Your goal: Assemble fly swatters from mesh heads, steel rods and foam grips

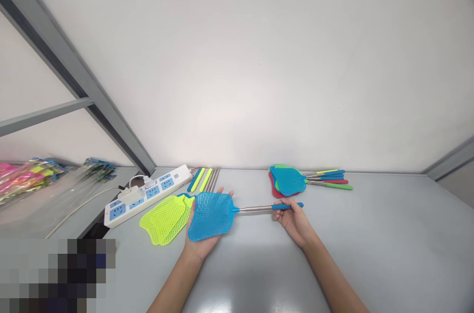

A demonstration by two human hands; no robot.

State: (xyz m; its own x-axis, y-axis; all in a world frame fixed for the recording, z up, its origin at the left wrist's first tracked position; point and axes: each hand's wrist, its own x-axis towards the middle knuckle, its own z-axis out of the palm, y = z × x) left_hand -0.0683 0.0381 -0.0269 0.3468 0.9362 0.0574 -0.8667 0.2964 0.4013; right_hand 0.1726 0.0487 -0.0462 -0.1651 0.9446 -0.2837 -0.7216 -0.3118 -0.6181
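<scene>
A blue fly swatter (pixel 212 216) with a steel shaft lies sideways in front of me. My right hand (pixel 295 224) pinches its blue handle between thumb and fingers. Beneath the swatter's head rests my left hand (pixel 200 248), palm up, its fingers stretched out and their tips showing past the far edge; the head hides most of the palm. Just left of that hand, two yellow-green swatter heads (pixel 163 220) overlap on the table. Behind them lie blue and yellow handle grips (pixel 202 179) and several bare metal rods (pixel 214 179).
At the back, a pile of assembled swatters (pixel 291 182) in blue, red and green lies with handles to the right. A white power strip (pixel 148 195) with plugged-in adapters runs along the left. Farther left are plastic-wrapped packages (pixel 33 175). A pale wall (pixel 259 81) stands behind the grey table (pixel 370 244).
</scene>
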